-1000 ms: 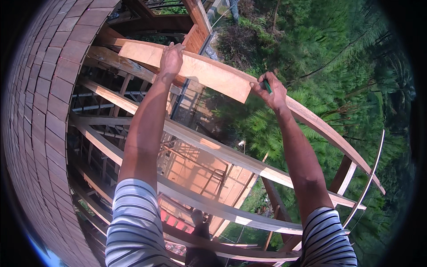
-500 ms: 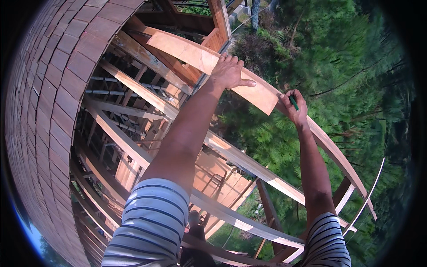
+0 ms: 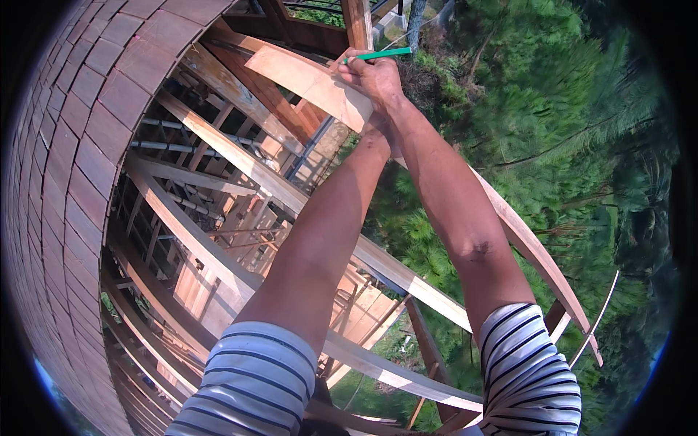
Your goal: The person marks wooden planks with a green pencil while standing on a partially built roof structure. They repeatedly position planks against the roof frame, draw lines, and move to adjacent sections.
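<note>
In my right hand [image 3: 372,76] is a slim green pencil [image 3: 385,54], pinched between closed fingers near the upper edge of a short wooden board [image 3: 313,83]. The pencil points left along the board, its rear end out to the right. My left hand [image 3: 378,131] is at the board's right part, mostly hidden behind my right wrist, so its fingers do not show. My forearms cross there, the right over the left. The board lies against a long curved timber [image 3: 520,229] that runs down to the right.
Dark roof shingles [image 3: 80,131] curve along the left. Below my arms, several curved rafters and a straight beam [image 3: 414,280] span open gaps, with planks [image 3: 363,312] lower down. Trees [image 3: 538,145] fill the right side, far below.
My right hand has moved up and left with the pencil, from beyond the board's right end to its upper edge. It now covers my left hand.
</note>
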`<state>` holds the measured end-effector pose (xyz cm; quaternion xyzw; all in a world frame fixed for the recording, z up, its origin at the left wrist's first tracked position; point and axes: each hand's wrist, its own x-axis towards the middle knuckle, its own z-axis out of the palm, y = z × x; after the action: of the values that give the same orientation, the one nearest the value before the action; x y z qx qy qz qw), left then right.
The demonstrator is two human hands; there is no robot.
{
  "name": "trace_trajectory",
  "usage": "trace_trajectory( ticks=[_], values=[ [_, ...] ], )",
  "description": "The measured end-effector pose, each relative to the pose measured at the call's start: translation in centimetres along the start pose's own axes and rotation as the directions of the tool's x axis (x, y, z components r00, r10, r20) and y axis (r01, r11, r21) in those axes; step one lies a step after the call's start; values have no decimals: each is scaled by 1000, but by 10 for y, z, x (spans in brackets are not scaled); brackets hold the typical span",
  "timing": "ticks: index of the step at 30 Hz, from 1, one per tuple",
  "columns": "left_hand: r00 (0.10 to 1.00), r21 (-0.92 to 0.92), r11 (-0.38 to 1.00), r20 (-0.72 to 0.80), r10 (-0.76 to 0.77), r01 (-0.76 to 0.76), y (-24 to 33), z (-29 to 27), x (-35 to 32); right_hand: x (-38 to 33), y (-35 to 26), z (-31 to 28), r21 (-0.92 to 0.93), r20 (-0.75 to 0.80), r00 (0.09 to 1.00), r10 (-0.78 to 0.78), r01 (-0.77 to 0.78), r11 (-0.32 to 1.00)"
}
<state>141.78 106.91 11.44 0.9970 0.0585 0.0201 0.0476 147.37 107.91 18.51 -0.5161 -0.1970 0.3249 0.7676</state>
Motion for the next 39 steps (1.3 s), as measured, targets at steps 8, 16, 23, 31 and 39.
trace_trajectory(
  ticks=[8, 16, 23, 31, 39],
  values=[
    [985, 214, 975, -143, 96, -64, 4, 14, -9, 33, 47, 10, -273, -57, 993, -104, 85, 958],
    [973, 210, 977, -216, 84, -37, 6, 22, -2, 54, 72, 0, -538, -11, 977, -215, 176, 824],
    [969, 219, 975, -234, 75, -22, -3, 25, -6, 36, 52, 18, -652, 29, 968, -247, 206, 730],
    [972, 197, 980, -230, 57, -11, 1, 20, -7, 39, 56, 19, -727, 1, 965, -264, 182, 662],
    [990, 221, 975, -141, 15, 17, -1, 15, -8, 35, 53, 21, -647, 51, 973, -225, 204, 735]
  ],
)
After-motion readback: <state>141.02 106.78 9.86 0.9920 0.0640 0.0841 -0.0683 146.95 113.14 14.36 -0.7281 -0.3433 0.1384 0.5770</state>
